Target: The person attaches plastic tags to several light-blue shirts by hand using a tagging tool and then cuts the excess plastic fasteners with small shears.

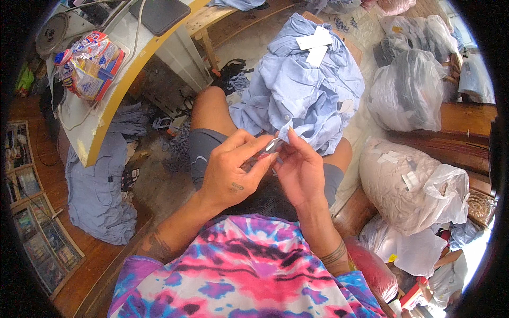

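A light blue buttoned garment (297,79) lies bunched across my lap and the space in front of my knees. My left hand (228,167) is closed around a small metal tool (273,145) that looks like thread snips; its handle is mostly hidden in the fingers. The metal tip meets a raised corner of the cloth. That corner is pinched between the thumb and fingers of my right hand (302,172), close beside the left fingertips. White paper tags (316,45) lie on top of the garment at its far end.
To the left stands a yellow-edged table (117,87) with a colourful plastic package (90,66) on it. Blue garments (98,191) are heaped below. Stuffed plastic bags (405,90) and a bag of beige cloth (405,183) crowd the right side.
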Demonstrator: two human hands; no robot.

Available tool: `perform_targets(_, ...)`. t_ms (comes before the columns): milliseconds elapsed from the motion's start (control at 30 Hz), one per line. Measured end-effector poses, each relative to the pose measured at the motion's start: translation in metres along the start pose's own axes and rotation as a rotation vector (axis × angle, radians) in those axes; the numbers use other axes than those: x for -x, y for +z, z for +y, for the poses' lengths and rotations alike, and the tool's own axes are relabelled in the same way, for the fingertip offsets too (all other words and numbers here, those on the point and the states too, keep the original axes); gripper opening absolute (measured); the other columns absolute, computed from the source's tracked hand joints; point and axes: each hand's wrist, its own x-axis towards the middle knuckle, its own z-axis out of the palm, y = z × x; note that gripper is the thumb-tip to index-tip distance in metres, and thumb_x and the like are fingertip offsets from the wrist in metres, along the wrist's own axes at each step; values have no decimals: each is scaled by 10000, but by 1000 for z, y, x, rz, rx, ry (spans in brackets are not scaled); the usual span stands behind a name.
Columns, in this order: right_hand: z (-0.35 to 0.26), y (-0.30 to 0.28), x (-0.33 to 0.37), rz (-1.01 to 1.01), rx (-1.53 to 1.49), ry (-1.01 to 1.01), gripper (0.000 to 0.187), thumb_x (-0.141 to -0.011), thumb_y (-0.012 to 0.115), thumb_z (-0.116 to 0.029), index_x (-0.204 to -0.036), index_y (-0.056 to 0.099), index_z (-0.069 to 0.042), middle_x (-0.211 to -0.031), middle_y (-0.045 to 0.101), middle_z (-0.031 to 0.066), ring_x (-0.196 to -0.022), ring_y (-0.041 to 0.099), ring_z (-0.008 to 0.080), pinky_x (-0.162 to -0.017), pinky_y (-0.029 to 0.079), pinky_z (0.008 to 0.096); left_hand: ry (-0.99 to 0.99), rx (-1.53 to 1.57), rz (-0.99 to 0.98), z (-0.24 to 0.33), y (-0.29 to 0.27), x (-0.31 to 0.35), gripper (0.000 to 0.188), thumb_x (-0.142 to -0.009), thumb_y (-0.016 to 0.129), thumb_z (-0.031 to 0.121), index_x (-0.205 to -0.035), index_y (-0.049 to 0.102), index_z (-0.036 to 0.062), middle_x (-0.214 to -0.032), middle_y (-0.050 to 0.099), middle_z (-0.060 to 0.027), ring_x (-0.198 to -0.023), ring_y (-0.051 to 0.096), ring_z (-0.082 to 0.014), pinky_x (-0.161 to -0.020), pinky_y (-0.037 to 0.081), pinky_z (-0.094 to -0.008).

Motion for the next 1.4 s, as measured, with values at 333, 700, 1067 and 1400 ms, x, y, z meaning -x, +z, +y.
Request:
perform_targets(333, 2, -1, -1, -29, -81, 18, 136, -982, 707, -225, -964, 717, -91, -945, 705, 23, -898, 635, 141, -825, 494, 362, -35, 101, 23, -3, 5, 2, 317, -875, 790, 99, -1177, 735, 20, -905, 665, -112, -731, 664, -189, -629, 506, -303)
perform_targets(700, 3, 1, -1, -86, -108, 40, 179, -1022, 652, -245, -1007, 700, -73, -993, 729, 63, -931, 666, 169, -847, 523, 361, -87, 239, 18, -9, 4, 4, 323, -865, 807, 56, -1176, 739, 1, -907, 655, -54, -766, 607, -103, -661, 471, -245)
perform_targets(1067, 4, 4, 0, -53, -71, 24, 178, -1020, 653, -241, -1010, 698, -69, -979, 718, 56, -936, 659, 171, -857, 519, 363, -11, 164, 49, -10, 5, 2, 287, -870, 801, 48, -1143, 737, -13, -871, 667, -73, -734, 611, -116, -650, 476, -256)
perform_targets(1400, 6, 7, 3, -31, -75, 3, 173, -1023, 652, -256, -1000, 696, -90, -992, 715, 49, -946, 648, 180, -895, 490, 382, 74, 59, 81, -10, 6, 0, 252, -888, 777, 71, -1123, 723, 0, -807, 644, -112, -652, 629, -199, -589, 483, -316)
